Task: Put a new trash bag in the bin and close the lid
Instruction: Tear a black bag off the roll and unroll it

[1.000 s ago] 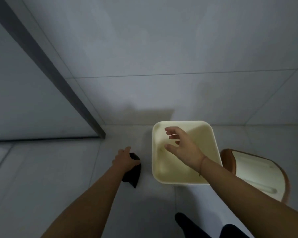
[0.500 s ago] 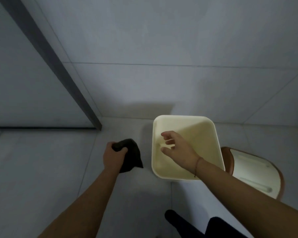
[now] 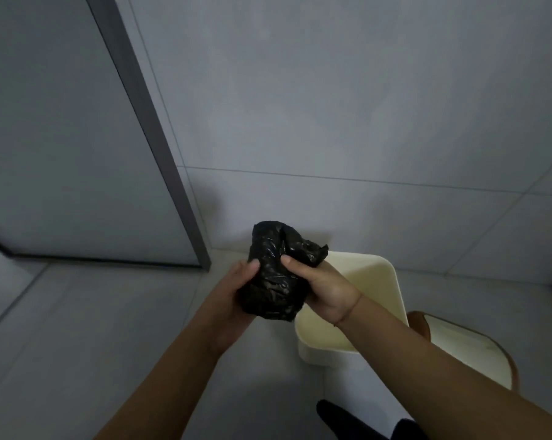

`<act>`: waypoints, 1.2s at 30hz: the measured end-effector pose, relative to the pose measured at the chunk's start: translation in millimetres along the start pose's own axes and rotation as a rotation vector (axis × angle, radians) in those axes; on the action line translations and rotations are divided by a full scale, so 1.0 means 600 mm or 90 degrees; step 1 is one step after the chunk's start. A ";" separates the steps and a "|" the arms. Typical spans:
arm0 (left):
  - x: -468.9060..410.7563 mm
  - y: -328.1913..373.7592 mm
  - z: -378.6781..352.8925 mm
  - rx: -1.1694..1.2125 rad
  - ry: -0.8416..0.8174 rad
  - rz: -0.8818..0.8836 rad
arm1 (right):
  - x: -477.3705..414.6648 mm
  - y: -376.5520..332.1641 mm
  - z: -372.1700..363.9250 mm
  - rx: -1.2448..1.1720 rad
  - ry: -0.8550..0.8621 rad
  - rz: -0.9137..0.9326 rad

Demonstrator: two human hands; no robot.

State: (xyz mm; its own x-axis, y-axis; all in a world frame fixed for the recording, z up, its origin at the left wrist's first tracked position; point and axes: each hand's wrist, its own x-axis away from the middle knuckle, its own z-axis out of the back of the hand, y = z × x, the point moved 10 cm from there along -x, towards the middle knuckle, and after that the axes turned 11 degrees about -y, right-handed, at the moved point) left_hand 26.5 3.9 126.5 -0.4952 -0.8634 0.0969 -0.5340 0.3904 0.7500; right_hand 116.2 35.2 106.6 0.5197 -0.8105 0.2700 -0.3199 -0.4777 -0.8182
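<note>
No text, label, brand, number or sign can be read anywhere in the view.

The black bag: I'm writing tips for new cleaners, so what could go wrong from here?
The black bag is a tight wad gripped by the left hand and right hand; hasty unfolding might tear the thin film. The lid lies on the floor beside the bin, close to the person's foot, so a step could kick it.
</note>
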 end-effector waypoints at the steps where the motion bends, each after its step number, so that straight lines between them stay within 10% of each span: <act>1: 0.000 -0.005 -0.008 0.048 -0.024 0.021 | 0.006 -0.012 0.006 0.035 0.012 0.017; 11: -0.015 -0.029 -0.015 0.245 -0.178 -0.034 | 0.048 -0.073 0.049 0.224 0.033 0.081; 29: 0.009 -0.034 0.147 0.204 0.057 -0.097 | 0.158 -0.140 0.292 0.227 0.344 0.154; 36: 0.033 -0.023 0.145 0.239 -0.010 -0.080 | 0.173 -0.144 0.327 0.204 0.378 0.170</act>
State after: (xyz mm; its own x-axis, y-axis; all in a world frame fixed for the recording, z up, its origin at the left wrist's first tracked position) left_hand -35.6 9.6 60.9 -0.4187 -0.9081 0.0080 -0.8032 0.3744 0.4633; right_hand 353.4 58.9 105.6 -0.0906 -0.9765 0.1958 -0.0814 -0.1887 -0.9787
